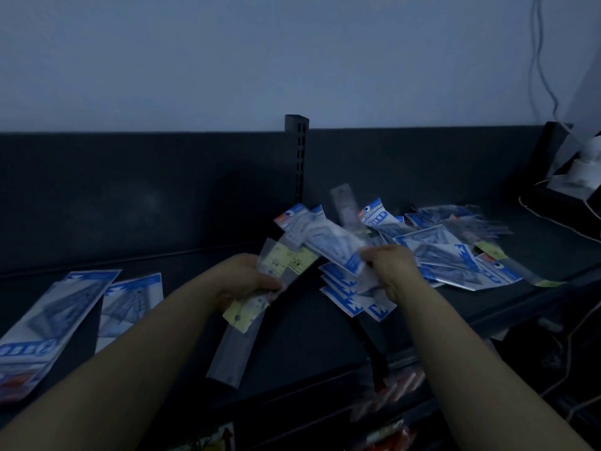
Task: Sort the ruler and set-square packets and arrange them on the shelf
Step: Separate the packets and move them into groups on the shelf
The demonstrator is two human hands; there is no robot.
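Two set-square packets (58, 317) lie flat side by side on the left of the dark shelf (182, 275). The left hand (250, 275) is closed around a fan of ruler packets (286, 258) with yellow labels. The right hand (387, 265) pinches a blurred blue-and-clear packet (328, 242). Behind it, a loose heap of packets (455, 249) covers the shelf's right part.

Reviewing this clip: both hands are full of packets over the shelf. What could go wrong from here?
The left hand fans several ruler packets; one could slip out. The right hand works beside the loose pile, whose outer packets reach the shelf front edge and might get knocked off.
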